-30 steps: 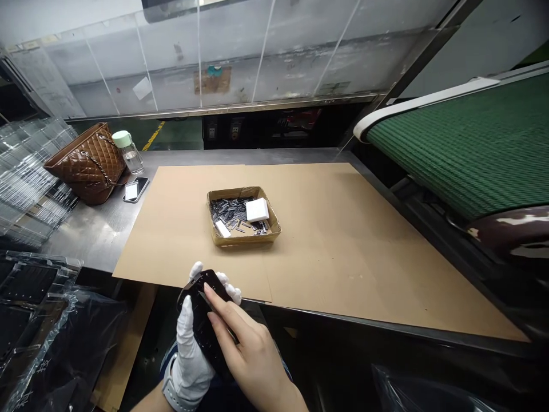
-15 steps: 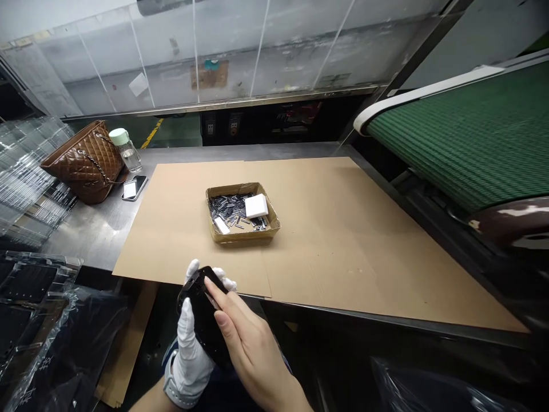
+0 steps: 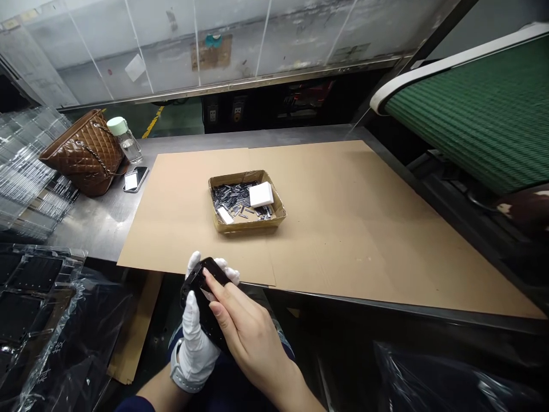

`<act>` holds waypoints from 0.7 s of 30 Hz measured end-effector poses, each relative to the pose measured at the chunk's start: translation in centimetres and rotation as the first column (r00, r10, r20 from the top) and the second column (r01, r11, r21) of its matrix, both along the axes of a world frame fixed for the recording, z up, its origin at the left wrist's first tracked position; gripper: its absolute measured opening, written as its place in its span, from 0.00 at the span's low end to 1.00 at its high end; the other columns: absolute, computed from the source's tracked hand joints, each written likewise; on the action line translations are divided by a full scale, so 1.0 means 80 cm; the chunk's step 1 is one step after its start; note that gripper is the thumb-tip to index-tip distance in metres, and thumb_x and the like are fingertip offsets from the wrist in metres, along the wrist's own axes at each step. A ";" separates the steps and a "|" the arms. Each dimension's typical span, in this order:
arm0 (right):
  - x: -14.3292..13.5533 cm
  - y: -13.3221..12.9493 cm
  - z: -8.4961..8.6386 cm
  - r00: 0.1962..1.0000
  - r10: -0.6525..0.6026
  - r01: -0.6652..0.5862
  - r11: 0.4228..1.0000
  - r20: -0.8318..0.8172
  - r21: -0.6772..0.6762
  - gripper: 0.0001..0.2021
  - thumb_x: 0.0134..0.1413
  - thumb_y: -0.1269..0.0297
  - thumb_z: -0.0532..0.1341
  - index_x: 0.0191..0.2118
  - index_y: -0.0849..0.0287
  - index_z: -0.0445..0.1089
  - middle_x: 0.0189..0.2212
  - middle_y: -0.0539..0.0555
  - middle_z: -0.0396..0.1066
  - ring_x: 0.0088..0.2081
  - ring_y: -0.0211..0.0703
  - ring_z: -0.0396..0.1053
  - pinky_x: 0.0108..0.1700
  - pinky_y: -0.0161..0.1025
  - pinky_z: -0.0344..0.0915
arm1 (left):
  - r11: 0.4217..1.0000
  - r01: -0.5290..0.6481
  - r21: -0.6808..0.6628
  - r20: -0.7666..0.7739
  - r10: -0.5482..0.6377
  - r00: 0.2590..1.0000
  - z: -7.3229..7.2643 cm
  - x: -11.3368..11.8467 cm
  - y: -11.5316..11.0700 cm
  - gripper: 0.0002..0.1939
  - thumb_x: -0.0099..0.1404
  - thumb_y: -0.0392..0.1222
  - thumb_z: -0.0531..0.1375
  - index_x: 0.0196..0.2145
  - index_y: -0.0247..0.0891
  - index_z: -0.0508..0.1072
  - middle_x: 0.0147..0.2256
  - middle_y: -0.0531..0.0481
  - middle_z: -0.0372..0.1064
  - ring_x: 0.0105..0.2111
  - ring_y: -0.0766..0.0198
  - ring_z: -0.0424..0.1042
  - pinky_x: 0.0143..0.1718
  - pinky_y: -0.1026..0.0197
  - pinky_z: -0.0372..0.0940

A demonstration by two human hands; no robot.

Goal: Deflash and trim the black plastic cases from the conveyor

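Note:
My left hand (image 3: pixel 196 340), in a white glove, is wrapped round a black, flat, rounded casing (image 3: pixel 211 325) and holds it tilted in front of the table edge. My bare right hand (image 3: pixel 253 326) lies over this casing, its index fingertip pressed on the upper end. A small pale, shiny flat piece (image 3: pixel 208 294) shows between the right thumb and index finger; its kind is not clear. The right palm and fingers hide much of the casing. Beyond the hands stands a shallow cardboard box (image 3: pixel 249 226) with many small dark strips (image 3: pixel 234 195) inside.
White blocks (image 3: pixel 261 195) lie in the box, which stands on cardboard sheets (image 3: pixel 343 229). At the left are a brown bag (image 3: pixel 86 154), a bottle (image 3: pixel 124 140) and a phone (image 3: pixel 140 174). Black trays (image 3: pixel 34 274) stand lower left; a green conveyor belt (image 3: pixel 480 109) rises at the right.
The view has shifted slightly, so the table and box appear higher in the picture. Both hands keep nearly the same hold on the black casing, with the right index finger still on its upper end.

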State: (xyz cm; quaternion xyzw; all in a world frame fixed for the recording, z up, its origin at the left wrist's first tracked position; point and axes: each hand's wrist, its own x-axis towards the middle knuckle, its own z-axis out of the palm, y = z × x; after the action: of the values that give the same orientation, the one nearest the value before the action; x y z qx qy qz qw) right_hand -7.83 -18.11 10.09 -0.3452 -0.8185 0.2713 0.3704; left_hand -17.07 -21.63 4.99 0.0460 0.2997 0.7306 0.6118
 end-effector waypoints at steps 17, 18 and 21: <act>-0.016 0.000 -0.008 0.995 -0.102 0.103 0.988 -0.012 0.115 0.19 0.67 0.65 0.46 0.57 0.68 0.65 0.32 0.57 0.74 0.33 0.42 0.72 0.35 0.37 0.70 | 0.986 -0.099 -0.131 -0.009 0.099 0.995 -0.010 -0.003 -0.004 0.23 0.61 0.62 0.55 0.49 0.53 0.73 0.52 0.59 0.70 0.63 0.65 0.53 0.61 0.65 0.52; -0.016 0.000 -0.009 0.996 -0.093 0.094 0.990 -0.013 0.108 0.20 0.67 0.65 0.46 0.57 0.68 0.64 0.32 0.57 0.74 0.33 0.42 0.72 0.35 0.36 0.70 | 0.987 -0.099 -0.125 -0.005 0.099 0.995 -0.008 -0.003 -0.004 0.22 0.61 0.62 0.55 0.49 0.53 0.73 0.52 0.60 0.70 0.63 0.65 0.53 0.61 0.66 0.53; -0.016 0.000 -0.011 0.998 -0.061 0.062 0.994 -0.013 0.086 0.20 0.68 0.64 0.45 0.57 0.68 0.64 0.31 0.57 0.74 0.32 0.41 0.71 0.34 0.36 0.70 | 0.991 -0.099 -0.091 -0.040 0.095 0.995 -0.004 -0.002 -0.003 0.23 0.62 0.62 0.53 0.50 0.55 0.72 0.52 0.59 0.70 0.61 0.63 0.56 0.61 0.63 0.55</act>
State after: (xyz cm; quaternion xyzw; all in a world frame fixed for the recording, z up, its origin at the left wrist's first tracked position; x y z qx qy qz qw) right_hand -9.14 -18.08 9.22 -0.3526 -0.8166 0.2261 0.3972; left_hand -17.19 -21.89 4.70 0.0158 0.3462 0.7438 0.5716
